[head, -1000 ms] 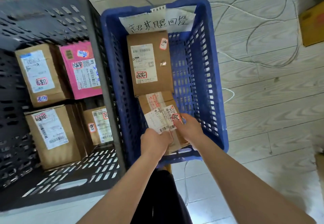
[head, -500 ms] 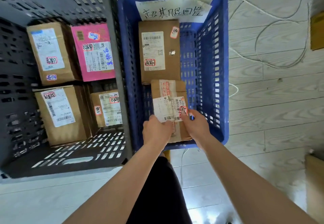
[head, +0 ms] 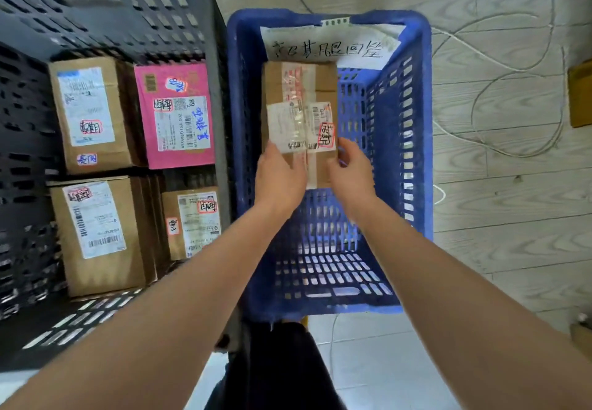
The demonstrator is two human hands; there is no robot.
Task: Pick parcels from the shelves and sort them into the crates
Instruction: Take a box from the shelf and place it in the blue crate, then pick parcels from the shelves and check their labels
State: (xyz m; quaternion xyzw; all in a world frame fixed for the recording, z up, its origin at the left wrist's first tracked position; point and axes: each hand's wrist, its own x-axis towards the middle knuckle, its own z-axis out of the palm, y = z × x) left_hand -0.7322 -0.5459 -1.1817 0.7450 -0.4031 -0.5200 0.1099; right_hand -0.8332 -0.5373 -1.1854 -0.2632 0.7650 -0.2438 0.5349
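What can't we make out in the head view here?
Head view throughout.
- Whatever lies under the taped brown cardboard parcel in the blue plastic crate: hidden by the parcel.
- Its label print: blurred, too small.
- Yellow-brown cardboard box: cut off by right edge.
- Black slotted plastic crate: left side blurred, cut off.

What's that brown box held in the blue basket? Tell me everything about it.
The parcel is a brown cardboard box, taped lengthwise with red-printed tape, bearing two white barcode labels and a red-edged handwritten sticker. It lies label up, inside the blue crate toward its far end. The left hand and right hand grip its near end. What is under it is hidden.
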